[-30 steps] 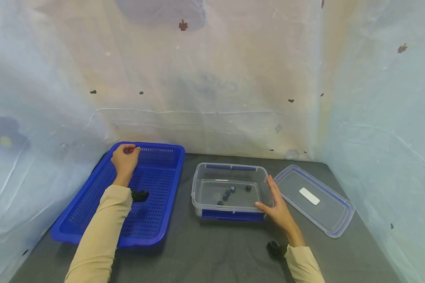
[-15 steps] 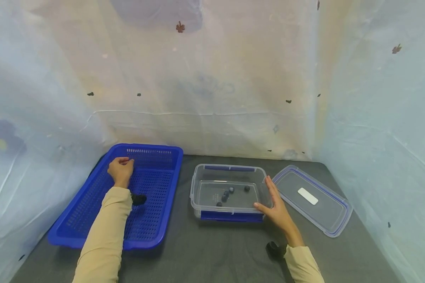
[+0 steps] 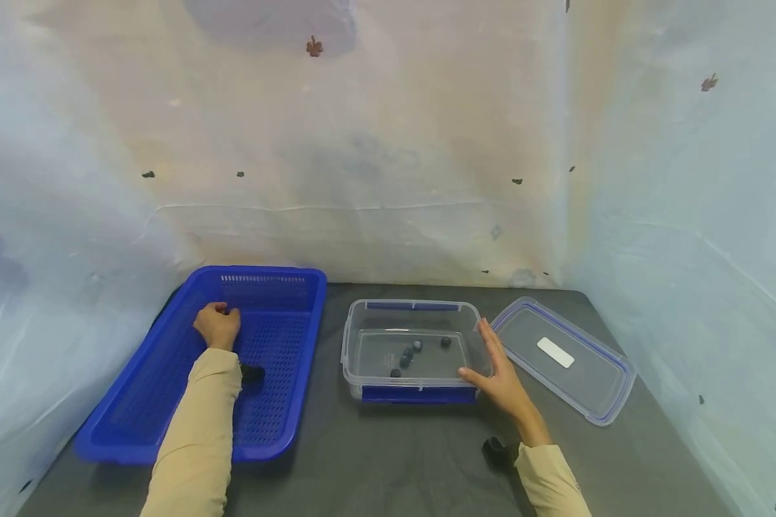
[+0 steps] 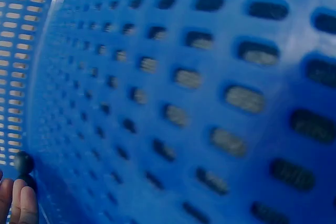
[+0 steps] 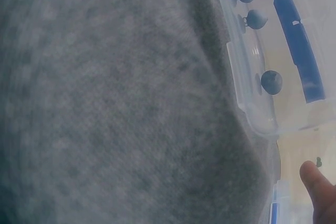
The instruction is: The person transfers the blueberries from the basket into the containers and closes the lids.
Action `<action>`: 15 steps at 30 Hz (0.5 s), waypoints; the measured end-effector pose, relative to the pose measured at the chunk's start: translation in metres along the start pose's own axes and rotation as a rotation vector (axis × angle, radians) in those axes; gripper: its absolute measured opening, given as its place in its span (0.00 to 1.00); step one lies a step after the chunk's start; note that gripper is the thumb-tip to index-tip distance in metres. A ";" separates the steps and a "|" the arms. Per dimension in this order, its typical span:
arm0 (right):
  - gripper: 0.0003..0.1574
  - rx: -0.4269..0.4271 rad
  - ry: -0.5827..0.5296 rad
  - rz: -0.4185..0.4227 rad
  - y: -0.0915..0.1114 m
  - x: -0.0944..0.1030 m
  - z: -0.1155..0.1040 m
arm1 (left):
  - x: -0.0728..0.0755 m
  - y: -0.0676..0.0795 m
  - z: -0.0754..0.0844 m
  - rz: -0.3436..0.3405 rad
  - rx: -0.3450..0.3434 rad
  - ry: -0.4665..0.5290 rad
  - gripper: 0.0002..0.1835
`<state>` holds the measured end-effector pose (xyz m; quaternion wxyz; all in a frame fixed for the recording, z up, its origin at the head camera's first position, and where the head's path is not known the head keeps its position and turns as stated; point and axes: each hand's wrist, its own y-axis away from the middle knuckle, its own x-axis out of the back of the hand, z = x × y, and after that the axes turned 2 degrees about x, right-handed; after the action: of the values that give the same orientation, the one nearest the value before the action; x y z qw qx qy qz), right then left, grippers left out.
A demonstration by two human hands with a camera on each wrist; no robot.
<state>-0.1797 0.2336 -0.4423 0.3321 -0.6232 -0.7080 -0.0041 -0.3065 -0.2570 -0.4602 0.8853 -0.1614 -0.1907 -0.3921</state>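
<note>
In the head view, the left hand (image 3: 217,330) is inside a rectangular blue plastic basket (image 3: 274,330) and the right hand (image 3: 503,380), grip spread, touches a clear plastic box (image 3: 420,395) of round dark-blue berries (image 3: 407,357). Left wrist: fingertips (image 4: 29,205) at two basket berries (image 4: 23,162), clamped or not I cannot tell. Right wrist: four boxed berries (image 5: 271,82).

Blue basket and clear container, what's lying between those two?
Nothing but a bare strip of gray cloth lies between the blue basket and the clear container; that shows in the head view.
</note>
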 end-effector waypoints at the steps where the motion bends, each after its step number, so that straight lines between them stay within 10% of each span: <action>1: 0.56 0.001 -0.001 -0.002 0.000 -0.001 0.000 | 0.000 -0.001 -0.002 0.001 -0.001 -0.010 0.16; 15: 0.55 -0.002 -0.012 0.002 0.000 -0.002 0.001 | -0.008 -0.005 -0.011 -0.065 -0.030 -0.069 0.19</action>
<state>-0.1803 0.2320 -0.4440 0.3274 -0.6242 -0.7093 -0.0007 -0.3134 -0.2601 -0.4730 0.8625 -0.1819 -0.2204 -0.4175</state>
